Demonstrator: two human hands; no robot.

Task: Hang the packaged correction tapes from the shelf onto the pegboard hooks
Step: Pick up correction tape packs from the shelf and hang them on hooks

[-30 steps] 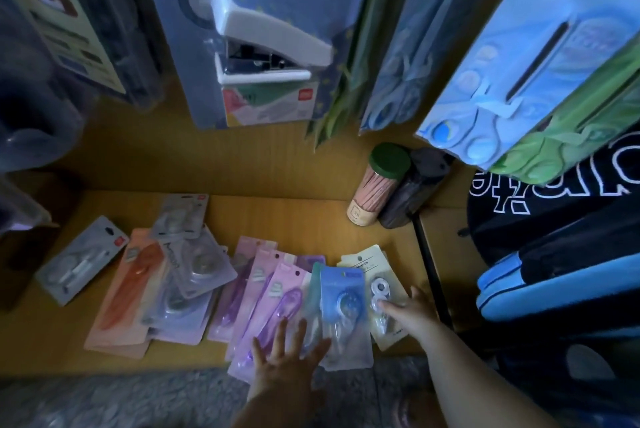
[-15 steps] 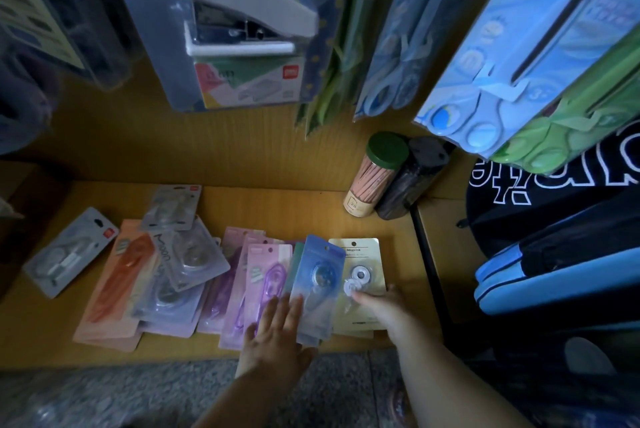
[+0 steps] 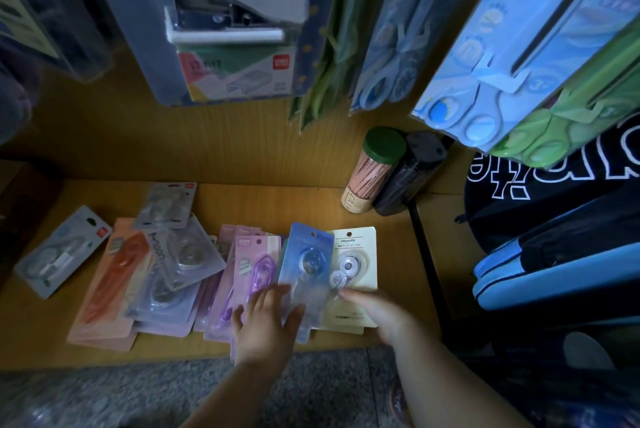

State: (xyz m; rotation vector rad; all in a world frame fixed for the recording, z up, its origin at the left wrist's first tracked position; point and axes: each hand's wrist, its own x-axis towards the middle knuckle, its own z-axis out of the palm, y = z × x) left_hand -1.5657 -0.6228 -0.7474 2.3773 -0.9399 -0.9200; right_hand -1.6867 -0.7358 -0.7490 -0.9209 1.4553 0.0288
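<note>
Your wooden shelf sat below a hanging stapler pack at eleven o'clock. From nine o'clock lay a grey tape pack, an orange pack, purple packs, a blue pack and a cream pack. Your left hand lay flat on purple and blue, fingers apart. Your right hand touched the cream pack; its fingers' grip could not be told. A pencil tub stood at one o'clock.

"2B" is printed on the label of the pencil tube; "3+" is seen on the blue scissors pack. Other prints are too blurred.
</note>
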